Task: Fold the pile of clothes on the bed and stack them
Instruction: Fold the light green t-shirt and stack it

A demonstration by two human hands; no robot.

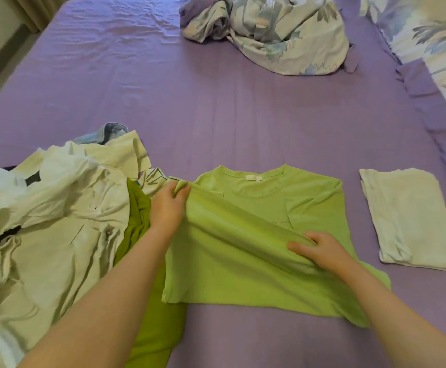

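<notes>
Bed (216, 115): tee (243, 261) (green) btwn hands

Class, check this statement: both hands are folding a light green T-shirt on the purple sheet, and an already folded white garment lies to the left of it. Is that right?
Not quite. In the head view the folded white garment lies to the right of the light green T-shirt, not the left. Left hand and right hand do grip it on the purple sheet.

No readable text. Green t-shirt (283, 208) has a pale neck label (253, 178) and a small dark chest print (281, 222), both too small to read.
</notes>
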